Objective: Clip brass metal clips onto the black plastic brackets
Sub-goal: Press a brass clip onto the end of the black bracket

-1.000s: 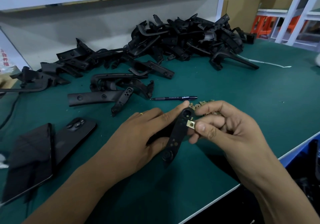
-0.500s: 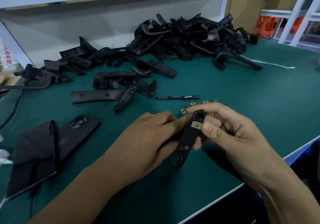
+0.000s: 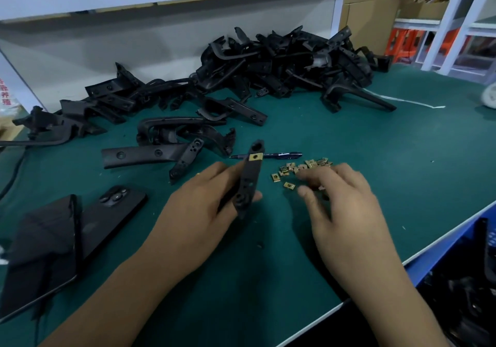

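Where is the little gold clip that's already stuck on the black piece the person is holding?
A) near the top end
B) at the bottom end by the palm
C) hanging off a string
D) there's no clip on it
A: the brass clip sits just below the hole at the upper end of the black bracket, which the left hand holds upright, while the right hand reaches toward the loose clips on the table.

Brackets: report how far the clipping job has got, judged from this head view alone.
Done: one brass clip sits near the top end of the bracket that the left hand holds. In hand: the right hand reaches over the loose clips on the green mat, blurred, so its grasp is unclear. Left: the pile of brackets at the back shows no clips.
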The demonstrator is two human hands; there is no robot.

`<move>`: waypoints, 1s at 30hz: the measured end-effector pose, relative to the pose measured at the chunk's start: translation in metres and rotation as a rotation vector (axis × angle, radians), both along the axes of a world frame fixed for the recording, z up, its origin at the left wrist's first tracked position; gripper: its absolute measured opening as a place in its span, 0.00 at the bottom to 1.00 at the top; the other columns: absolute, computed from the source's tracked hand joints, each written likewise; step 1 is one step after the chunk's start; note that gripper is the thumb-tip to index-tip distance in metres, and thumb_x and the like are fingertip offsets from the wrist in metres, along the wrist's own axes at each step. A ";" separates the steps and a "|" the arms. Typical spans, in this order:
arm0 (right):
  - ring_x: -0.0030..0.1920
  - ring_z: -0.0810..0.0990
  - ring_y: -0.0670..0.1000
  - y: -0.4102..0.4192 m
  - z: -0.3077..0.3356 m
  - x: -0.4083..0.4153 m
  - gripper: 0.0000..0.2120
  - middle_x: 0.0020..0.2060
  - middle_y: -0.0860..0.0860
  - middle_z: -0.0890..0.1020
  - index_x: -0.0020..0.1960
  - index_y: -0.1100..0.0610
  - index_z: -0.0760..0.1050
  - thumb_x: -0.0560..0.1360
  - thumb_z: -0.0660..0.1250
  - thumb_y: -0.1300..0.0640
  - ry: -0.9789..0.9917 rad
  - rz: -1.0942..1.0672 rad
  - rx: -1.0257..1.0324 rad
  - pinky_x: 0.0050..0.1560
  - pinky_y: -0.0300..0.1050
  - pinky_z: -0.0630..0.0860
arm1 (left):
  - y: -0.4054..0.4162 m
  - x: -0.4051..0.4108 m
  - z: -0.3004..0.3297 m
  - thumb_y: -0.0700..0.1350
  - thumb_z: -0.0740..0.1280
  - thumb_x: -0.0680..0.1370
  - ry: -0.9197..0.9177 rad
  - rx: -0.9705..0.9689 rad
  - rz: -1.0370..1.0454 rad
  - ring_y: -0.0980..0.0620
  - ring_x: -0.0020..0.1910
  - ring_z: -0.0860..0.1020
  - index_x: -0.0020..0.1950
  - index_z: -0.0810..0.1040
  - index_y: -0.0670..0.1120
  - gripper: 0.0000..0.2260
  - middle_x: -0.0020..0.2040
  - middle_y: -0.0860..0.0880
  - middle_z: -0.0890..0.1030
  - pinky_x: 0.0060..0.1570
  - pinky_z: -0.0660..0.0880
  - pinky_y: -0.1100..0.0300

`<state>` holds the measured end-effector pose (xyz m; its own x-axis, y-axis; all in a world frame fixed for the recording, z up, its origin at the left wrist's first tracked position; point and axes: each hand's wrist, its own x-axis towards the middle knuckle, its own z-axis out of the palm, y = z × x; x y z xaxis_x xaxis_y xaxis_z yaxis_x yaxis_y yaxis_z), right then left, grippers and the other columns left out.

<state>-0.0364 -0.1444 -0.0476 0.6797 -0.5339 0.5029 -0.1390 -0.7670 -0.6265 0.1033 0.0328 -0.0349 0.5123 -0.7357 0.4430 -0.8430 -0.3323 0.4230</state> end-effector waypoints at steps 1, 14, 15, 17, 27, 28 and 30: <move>0.55 0.71 0.51 0.003 -0.002 0.001 0.11 0.51 0.47 0.75 0.61 0.51 0.80 0.80 0.66 0.53 0.052 -0.046 -0.077 0.56 0.47 0.72 | 0.001 0.002 -0.002 0.65 0.61 0.82 0.005 0.009 0.045 0.57 0.45 0.75 0.58 0.70 0.65 0.08 0.47 0.59 0.72 0.42 0.73 0.55; 0.51 0.69 0.50 0.008 0.000 0.004 0.02 0.44 0.45 0.72 0.48 0.49 0.84 0.75 0.75 0.54 0.183 -0.030 -0.136 0.48 0.46 0.70 | 0.004 0.006 -0.007 0.63 0.62 0.80 -0.020 0.115 0.150 0.58 0.47 0.73 0.69 0.62 0.66 0.19 0.49 0.60 0.70 0.47 0.79 0.52; 0.52 0.69 0.49 0.007 0.000 0.005 0.02 0.45 0.45 0.73 0.47 0.50 0.83 0.75 0.75 0.55 0.181 -0.015 -0.130 0.49 0.45 0.69 | 0.004 0.005 -0.006 0.64 0.61 0.80 -0.016 0.120 0.133 0.58 0.47 0.73 0.70 0.62 0.66 0.19 0.50 0.60 0.70 0.47 0.79 0.53; 0.51 0.69 0.48 0.006 -0.001 0.006 0.06 0.45 0.42 0.74 0.45 0.49 0.79 0.76 0.74 0.57 0.186 0.032 -0.133 0.49 0.42 0.65 | 0.005 0.003 -0.003 0.66 0.59 0.80 0.000 0.130 0.104 0.58 0.49 0.74 0.71 0.63 0.67 0.20 0.52 0.60 0.70 0.48 0.78 0.54; 0.38 0.82 0.48 -0.003 0.010 -0.003 0.05 0.39 0.53 0.86 0.49 0.55 0.79 0.80 0.68 0.63 -0.160 0.443 0.589 0.39 0.34 0.74 | 0.003 -0.005 0.005 0.64 0.61 0.78 -0.105 0.076 0.119 0.59 0.48 0.74 0.79 0.58 0.71 0.29 0.55 0.63 0.70 0.44 0.80 0.55; 0.38 0.83 0.49 -0.004 0.010 -0.003 0.04 0.40 0.54 0.86 0.50 0.57 0.80 0.80 0.68 0.65 -0.172 0.471 0.641 0.38 0.35 0.75 | 0.003 -0.005 0.005 0.65 0.60 0.79 -0.108 0.057 0.123 0.59 0.48 0.73 0.79 0.58 0.71 0.28 0.55 0.62 0.70 0.43 0.80 0.56; 0.38 0.83 0.50 -0.004 0.009 -0.004 0.04 0.39 0.56 0.86 0.51 0.61 0.80 0.80 0.67 0.67 -0.193 0.524 0.729 0.37 0.38 0.77 | 0.001 -0.006 0.006 0.66 0.56 0.79 -0.123 0.039 0.130 0.59 0.47 0.73 0.80 0.59 0.69 0.28 0.55 0.62 0.70 0.42 0.79 0.55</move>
